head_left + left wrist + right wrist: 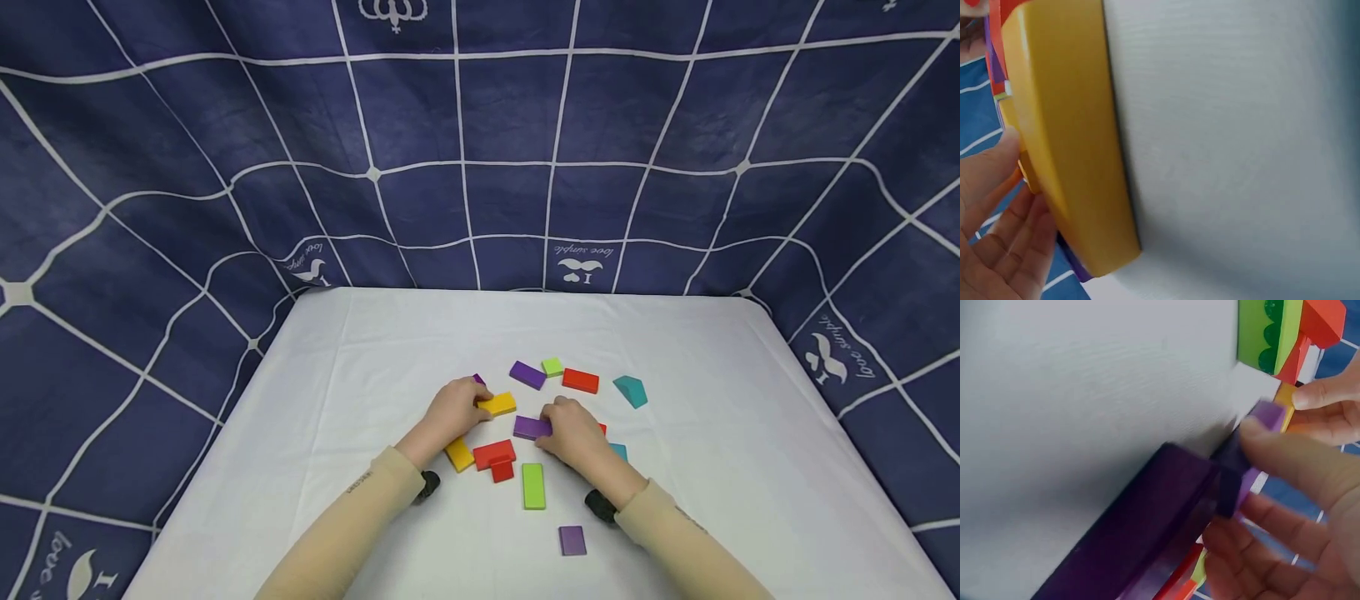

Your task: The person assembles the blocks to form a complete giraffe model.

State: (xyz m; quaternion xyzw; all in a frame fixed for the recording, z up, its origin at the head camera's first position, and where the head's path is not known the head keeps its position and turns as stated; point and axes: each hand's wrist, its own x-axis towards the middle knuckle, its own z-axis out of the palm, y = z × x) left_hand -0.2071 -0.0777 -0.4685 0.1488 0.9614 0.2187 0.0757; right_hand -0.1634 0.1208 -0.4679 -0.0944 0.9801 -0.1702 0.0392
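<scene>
My left hand (452,412) pinches a yellow block (499,404) by its left end, thumb on the near side. A purple block (479,380) shows partly behind that hand. In the left wrist view another yellow block (1079,137) looms large beside the fingers. Farther right, my right hand (576,432) grips a purple block (529,427) between thumb and fingers. The right wrist view shows this held purple block (1267,416), with a second, darker purple block (1141,519) close to the camera. Part of a red block (603,428) peeks out beyond the right hand.
On the white tabletop (375,350) lie two red blocks (494,453), a lime block (533,486) and a purple square (572,540). Behind the hands are purple (528,375), small lime (552,367), red (581,381) and teal (632,391) blocks. Blue gridded cloth (510,200) surrounds the table.
</scene>
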